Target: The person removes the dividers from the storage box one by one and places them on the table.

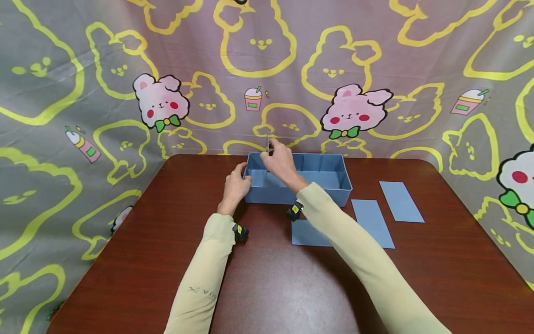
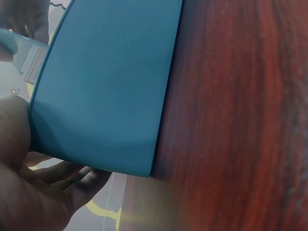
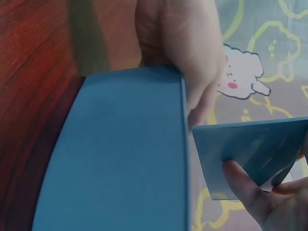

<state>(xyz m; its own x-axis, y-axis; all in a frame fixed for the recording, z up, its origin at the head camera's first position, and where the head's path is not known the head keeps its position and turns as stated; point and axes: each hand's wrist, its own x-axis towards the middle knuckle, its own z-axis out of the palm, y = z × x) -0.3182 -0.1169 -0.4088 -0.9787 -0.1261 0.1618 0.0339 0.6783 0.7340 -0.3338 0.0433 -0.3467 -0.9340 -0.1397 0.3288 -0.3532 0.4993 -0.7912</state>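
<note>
A blue rectangular plastic box [image 1: 267, 195] stands on the table, its open top facing up. My left hand [image 1: 236, 186] grips the box at its left end, thumb by the rim and fingers along the outer end wall, as the left wrist view [image 2: 103, 86] also shows. Over the left part of the box, my right hand [image 1: 280, 162] pinches a thin blue divider panel [image 3: 255, 142] between thumb and fingers. The panel is held upright, nearly edge-on in the head view. Whether its lower edge touches the box is hidden by the right hand.
Three flat blue panels lie on the brown table [image 1: 175, 260]: one [image 1: 309, 233] partly under my right forearm, another [image 1: 372, 221] beside it, and one [image 1: 401, 202] farther right. Vertical ridges line the box's inner back wall. A patterned curtain [image 1: 200, 60] hangs behind the table.
</note>
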